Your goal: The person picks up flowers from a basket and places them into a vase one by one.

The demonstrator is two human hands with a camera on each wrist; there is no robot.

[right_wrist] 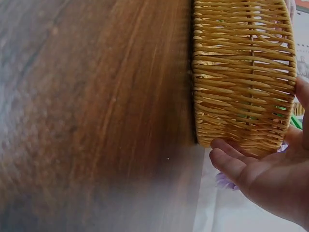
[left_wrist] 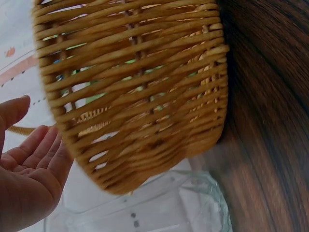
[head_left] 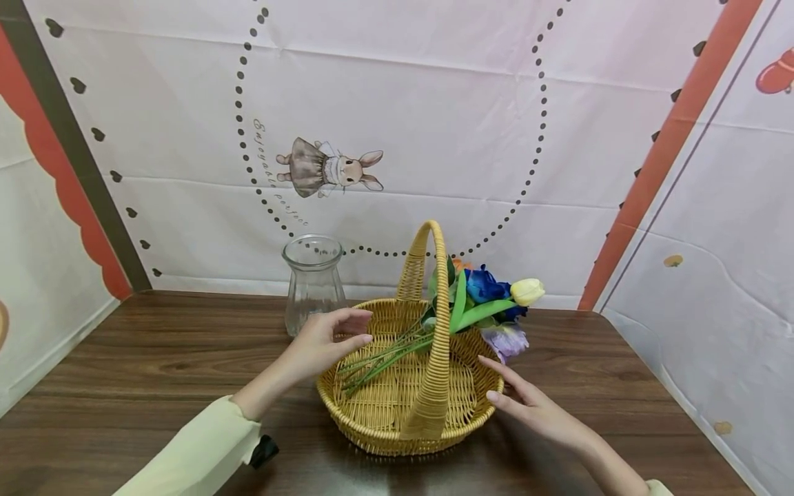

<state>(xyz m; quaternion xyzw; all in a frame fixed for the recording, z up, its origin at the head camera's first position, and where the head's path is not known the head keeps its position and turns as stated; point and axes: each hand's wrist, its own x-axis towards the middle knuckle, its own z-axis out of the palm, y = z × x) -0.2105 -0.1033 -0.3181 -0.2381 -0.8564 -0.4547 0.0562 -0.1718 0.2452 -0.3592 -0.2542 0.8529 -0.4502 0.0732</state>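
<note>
A yellow wicker basket with a tall arched handle sits on the table. Inside it leans a bunch of artificial flowers, blue, white, purple and orange, with green stems pointing left. My left hand hovers by the basket's left rim, thumb and fingers apart and nothing between them. At the right rim is my right hand, its fingers loosely extended. In the right wrist view, the fingertips lie against the outer wicker wall, with the thumb up by the rim.
A clear glass vase stands behind the basket on the left, partly covered by my left hand. The dark wooden table ends at a white printed cloth hanging behind. More cloth hangs at both sides.
</note>
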